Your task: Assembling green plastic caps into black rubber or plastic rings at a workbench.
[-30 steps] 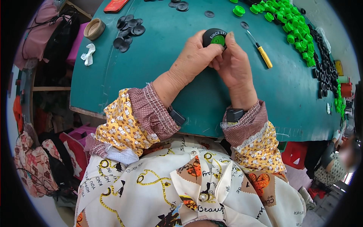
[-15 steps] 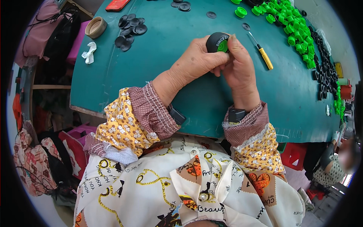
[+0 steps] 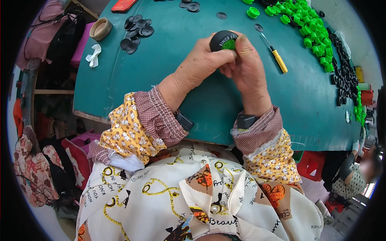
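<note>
We saw few such things. The round black cap (image 3: 222, 40), held between both hands near the middle of the table, bore pale raised lettering on its top. At the far left edge of the green table (image 3: 169, 104) lay a flat red package (image 3: 123, 5) with dark markings, partly cut off from view. We made out no signs or screens.

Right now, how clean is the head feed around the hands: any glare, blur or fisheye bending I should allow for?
Head view: even light, no harsh glare on the green table; left hand, right hand and the black cap they hold are sharp; the table edges bow with fisheye distortion; the rim is black vignette, and the lower right corner near another person is soft.
</note>
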